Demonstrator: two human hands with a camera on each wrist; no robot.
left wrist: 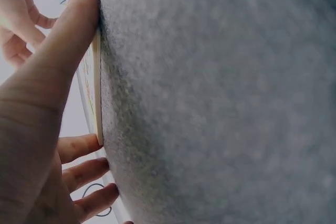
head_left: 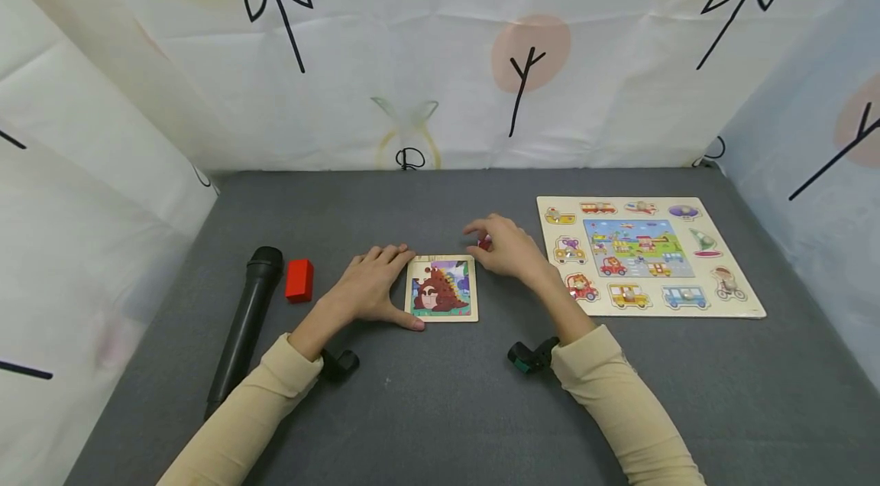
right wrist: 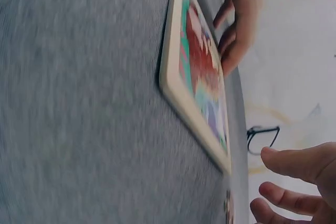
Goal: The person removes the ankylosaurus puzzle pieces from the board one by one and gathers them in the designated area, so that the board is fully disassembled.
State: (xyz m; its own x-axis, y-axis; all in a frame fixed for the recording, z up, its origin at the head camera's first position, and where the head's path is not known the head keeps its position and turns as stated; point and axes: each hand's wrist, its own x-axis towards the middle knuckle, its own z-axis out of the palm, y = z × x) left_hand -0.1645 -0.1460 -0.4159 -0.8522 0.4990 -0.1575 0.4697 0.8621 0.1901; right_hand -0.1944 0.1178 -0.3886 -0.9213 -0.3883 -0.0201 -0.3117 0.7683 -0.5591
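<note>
A small square dinosaur jigsaw puzzle (head_left: pixel 443 291) lies flat on the grey table. Bare wood shows at its upper left corner. My left hand (head_left: pixel 371 287) holds the board at its left side, thumb along the near edge and fingers at the far corner; the left wrist view shows the thumb and a finger touching its rim. Just right of the board, my right hand (head_left: pixel 505 245) is over a small reddish puzzle piece (head_left: pixel 485 243), partly hidden below it. In the right wrist view the thumb and fingers (right wrist: pixel 286 200) are spread apart, with nothing between them.
A larger wooden vehicle puzzle board (head_left: pixel 567 302) lies to the right, close to the right forearm. At the left are a red block (head_left: pixel 299 281) and a black microphone (head_left: pixel 241 325). White patterned cloth (head_left: pixel 440 50) rises behind the table.
</note>
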